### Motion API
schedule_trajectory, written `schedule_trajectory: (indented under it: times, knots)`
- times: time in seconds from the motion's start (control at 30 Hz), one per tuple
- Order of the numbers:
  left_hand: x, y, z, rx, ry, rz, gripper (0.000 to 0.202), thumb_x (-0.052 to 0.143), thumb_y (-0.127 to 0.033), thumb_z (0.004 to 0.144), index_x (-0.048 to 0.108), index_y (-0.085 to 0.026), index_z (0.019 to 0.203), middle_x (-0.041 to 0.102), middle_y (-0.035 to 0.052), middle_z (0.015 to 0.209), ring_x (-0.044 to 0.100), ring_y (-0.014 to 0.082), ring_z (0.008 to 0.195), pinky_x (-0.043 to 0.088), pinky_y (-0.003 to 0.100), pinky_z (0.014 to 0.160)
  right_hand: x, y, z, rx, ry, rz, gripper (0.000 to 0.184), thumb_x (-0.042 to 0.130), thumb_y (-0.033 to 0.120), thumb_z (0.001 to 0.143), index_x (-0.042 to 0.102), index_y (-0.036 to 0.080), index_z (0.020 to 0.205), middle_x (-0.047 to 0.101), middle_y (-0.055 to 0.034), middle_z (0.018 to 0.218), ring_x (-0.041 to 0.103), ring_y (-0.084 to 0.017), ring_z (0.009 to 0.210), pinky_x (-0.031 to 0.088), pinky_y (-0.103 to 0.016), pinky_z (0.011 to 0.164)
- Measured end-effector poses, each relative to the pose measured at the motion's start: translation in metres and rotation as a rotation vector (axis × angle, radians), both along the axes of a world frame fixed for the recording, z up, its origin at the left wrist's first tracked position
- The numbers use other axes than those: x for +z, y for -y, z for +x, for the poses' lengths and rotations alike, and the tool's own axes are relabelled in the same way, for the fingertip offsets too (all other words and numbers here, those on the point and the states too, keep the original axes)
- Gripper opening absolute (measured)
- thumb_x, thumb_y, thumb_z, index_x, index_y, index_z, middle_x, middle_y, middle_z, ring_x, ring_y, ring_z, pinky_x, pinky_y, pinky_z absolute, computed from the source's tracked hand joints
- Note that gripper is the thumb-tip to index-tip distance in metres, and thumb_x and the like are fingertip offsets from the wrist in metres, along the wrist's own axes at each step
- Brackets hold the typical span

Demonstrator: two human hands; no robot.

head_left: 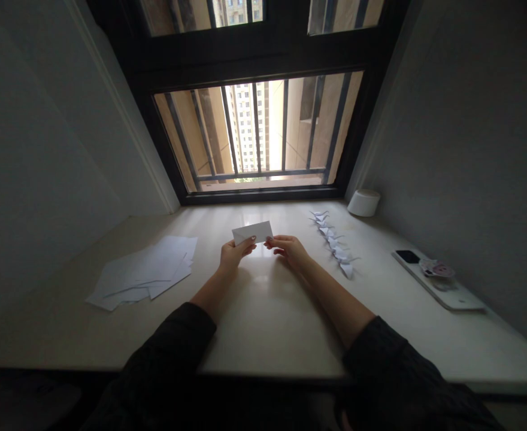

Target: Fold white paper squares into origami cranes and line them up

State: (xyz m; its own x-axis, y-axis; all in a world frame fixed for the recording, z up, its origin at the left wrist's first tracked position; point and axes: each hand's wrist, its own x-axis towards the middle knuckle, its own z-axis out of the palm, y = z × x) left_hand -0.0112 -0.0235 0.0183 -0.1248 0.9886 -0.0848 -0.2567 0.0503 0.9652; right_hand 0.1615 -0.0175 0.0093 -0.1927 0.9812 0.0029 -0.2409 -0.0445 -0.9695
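Observation:
A small folded sheet of white paper (253, 231) is held up over the middle of the pale sill, its long side running across. My left hand (235, 251) pinches its lower left part, thumb on the near face. At the lower right corner, the thumb and index finger of my right hand (290, 248) grip the same paper, the other fingers curled below. To the right of my right hand stands a row of several white folded paper cranes (333, 239). Left of my left hand lies a loose pile of white paper sheets (147, 272), overlapping one another.
A white phone (438, 281) with a round pinkish grip on its back lies at the right by the wall. A white rounded object (363, 203) sits in the far right corner. Behind the sill (263, 317) is a dark-framed window (263, 194) with bars outside.

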Motion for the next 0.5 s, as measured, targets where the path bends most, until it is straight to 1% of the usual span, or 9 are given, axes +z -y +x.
schedule_trajectory:
  times: [0.07,0.13,0.2,0.27,0.37,0.43,0.5]
  knots:
    - [0.001,-0.001,-0.002,-0.004,-0.001,0.014,0.041,0.082,-0.031,0.053,0.069,-0.009,0.085,0.07,0.0103,0.076,0.066,0.0175,0.069,0.051,0.029,0.07,0.0,0.0,0.0,0.025,-0.011,0.011,0.03,0.073,0.045,0.06,0.073,0.018,0.073,0.071,-0.0092,0.085,0.059,-0.017,0.073,0.039,-0.027,0.061]
    - [0.003,-0.001,-0.004,-0.019,-0.037,0.061,0.042,0.081,-0.032,0.053,0.069,-0.009,0.086,0.07,0.0098,0.077,0.066,0.0176,0.068,0.051,0.03,0.07,-0.001,0.0,0.0,0.032,-0.018,0.03,0.035,0.069,0.05,0.063,0.072,0.018,0.076,0.07,-0.0104,0.092,0.059,-0.017,0.072,0.039,-0.027,0.058]
    - [0.003,-0.002,-0.006,-0.033,-0.093,0.118,0.043,0.081,-0.034,0.053,0.07,-0.009,0.086,0.07,0.0091,0.077,0.066,0.0179,0.068,0.051,0.03,0.07,-0.003,0.0,-0.002,0.019,-0.002,0.063,0.041,0.063,0.056,0.066,0.071,0.017,0.078,0.07,-0.011,0.093,0.059,-0.016,0.069,0.039,-0.026,0.055]
    - [0.002,-0.002,-0.008,-0.027,-0.163,0.169,0.042,0.08,-0.037,0.054,0.07,-0.01,0.085,0.07,0.0083,0.074,0.065,0.0183,0.067,0.05,0.03,0.068,-0.005,0.0,-0.006,-0.001,0.063,0.116,0.043,0.061,0.058,0.067,0.07,0.017,0.077,0.07,-0.0098,0.088,0.058,-0.015,0.066,0.038,-0.025,0.053]
    - [0.001,-0.002,-0.007,-0.007,-0.298,0.217,0.038,0.077,-0.041,0.056,0.07,-0.011,0.079,0.069,0.0077,0.068,0.064,0.019,0.064,0.048,0.029,0.063,-0.01,0.0,-0.014,-0.063,0.2,0.203,0.037,0.069,0.052,0.06,0.07,0.017,0.072,0.069,-0.0059,0.072,0.057,-0.015,0.06,0.038,-0.026,0.054]
    - [0.0,-0.002,-0.005,-0.001,-0.358,0.231,0.037,0.076,-0.043,0.057,0.07,-0.012,0.077,0.069,0.0075,0.067,0.064,0.0194,0.064,0.047,0.029,0.061,-0.013,0.0,-0.019,-0.111,0.226,0.233,0.034,0.071,0.05,0.059,0.069,0.017,0.068,0.066,-0.0047,0.064,0.056,-0.015,0.058,0.041,-0.027,0.058]
    - [0.0,-0.001,-0.004,-0.008,-0.348,0.23,0.039,0.076,-0.043,0.057,0.069,-0.013,0.08,0.069,0.0076,0.07,0.064,0.0195,0.066,0.047,0.029,0.06,-0.014,0.001,-0.022,-0.141,0.22,0.244,0.033,0.071,0.049,0.06,0.068,0.016,0.064,0.065,-0.0045,0.061,0.055,-0.015,0.057,0.041,-0.028,0.059]
